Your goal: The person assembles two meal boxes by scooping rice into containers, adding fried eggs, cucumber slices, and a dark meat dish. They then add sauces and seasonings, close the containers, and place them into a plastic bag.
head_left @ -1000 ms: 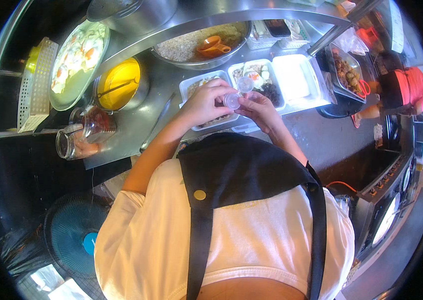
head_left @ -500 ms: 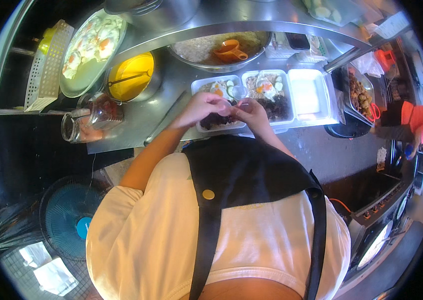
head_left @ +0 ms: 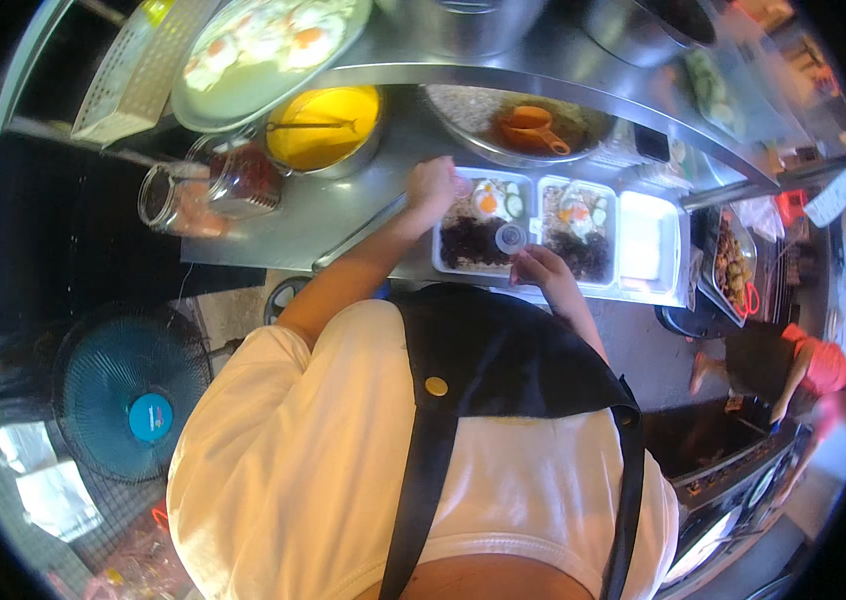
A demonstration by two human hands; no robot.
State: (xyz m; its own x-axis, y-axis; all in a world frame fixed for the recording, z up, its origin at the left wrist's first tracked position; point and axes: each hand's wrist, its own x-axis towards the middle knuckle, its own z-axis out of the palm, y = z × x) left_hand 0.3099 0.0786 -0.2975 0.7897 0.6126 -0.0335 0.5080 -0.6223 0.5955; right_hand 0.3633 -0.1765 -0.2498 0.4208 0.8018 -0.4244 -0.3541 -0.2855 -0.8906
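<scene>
Head view: right hand (head_left: 541, 270) pinches a small sauce cup (head_left: 511, 238) over a food box (head_left: 476, 228); left hand (head_left: 431, 186), curled, touches the box's rim on the bench (head_left: 313, 215).

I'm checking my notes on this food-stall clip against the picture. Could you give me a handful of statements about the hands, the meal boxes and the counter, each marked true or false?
1. The right hand is at a small clear cup over the meal boxes. True.
2. The left hand holds the orange ladle. False: it is at the far left corner of the left meal box; the orange ladle lies in the round metal pan.
3. All three white boxes hold food. False: the rightmost box looks unfilled.
4. A glass jar lies on its side on the counter. True.
5. A blue fan stands to the person's left. True.
</scene>
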